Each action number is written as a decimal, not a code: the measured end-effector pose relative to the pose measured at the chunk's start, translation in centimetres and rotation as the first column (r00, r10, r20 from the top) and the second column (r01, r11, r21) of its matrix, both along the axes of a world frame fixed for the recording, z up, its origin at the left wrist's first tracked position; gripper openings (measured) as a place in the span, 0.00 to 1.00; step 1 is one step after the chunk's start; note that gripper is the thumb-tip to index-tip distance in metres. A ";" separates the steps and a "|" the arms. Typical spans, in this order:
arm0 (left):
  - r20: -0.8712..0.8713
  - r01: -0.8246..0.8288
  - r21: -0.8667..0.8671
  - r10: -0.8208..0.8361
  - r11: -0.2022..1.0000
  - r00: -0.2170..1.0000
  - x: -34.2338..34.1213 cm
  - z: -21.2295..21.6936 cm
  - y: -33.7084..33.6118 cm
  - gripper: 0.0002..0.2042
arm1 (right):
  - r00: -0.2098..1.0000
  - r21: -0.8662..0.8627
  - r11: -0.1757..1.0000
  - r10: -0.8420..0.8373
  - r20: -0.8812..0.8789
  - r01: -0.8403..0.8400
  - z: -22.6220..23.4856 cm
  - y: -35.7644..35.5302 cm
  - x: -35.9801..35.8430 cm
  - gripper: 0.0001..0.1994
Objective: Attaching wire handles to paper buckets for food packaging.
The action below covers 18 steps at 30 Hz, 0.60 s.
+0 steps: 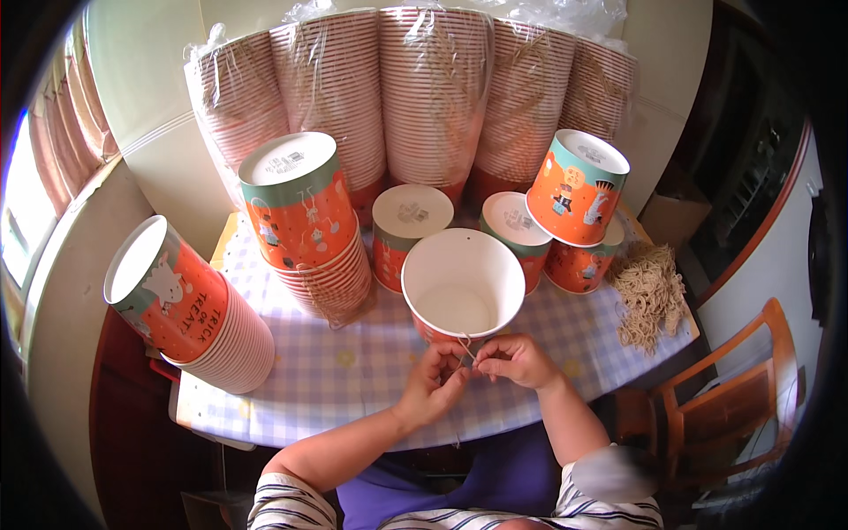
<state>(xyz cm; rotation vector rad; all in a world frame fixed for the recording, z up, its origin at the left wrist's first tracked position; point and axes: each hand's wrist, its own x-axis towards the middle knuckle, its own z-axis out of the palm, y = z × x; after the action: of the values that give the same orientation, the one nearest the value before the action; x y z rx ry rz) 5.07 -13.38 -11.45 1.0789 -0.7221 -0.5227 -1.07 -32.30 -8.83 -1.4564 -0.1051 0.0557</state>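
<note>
A paper bucket with a white inside stands at the table's middle, its mouth tipped toward me. A thin beige string hangs at its near rim. My left hand pinches the string just below the rim, fingers bent. Close beside it on the right, my right hand also has thumb and forefinger closed on the string. Whether it is knotted there is hidden by my fingers. Upside-down orange and green buckets stand behind, one at left centre and another near the right.
A nested bucket stack rises left of centre, another at the far left. One bucket sits atop others at right, near a heap of beige strings. Plastic-wrapped stacks line the back. A wooden chair stands right.
</note>
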 end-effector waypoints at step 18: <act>-0.064 -0.094 -0.018 0.093 0.995 0.994 0.1 0.4 -0.1 0.08 | 0.997 0.084 0.996 0.040 -0.070 -0.034 0.0 0.4 0.1 0.06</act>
<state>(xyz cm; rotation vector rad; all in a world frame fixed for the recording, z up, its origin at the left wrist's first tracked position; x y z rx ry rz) 5.20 -13.47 -11.08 1.0674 -0.6177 -0.4658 -0.98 -31.87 -8.79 -1.3680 -0.0750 0.1321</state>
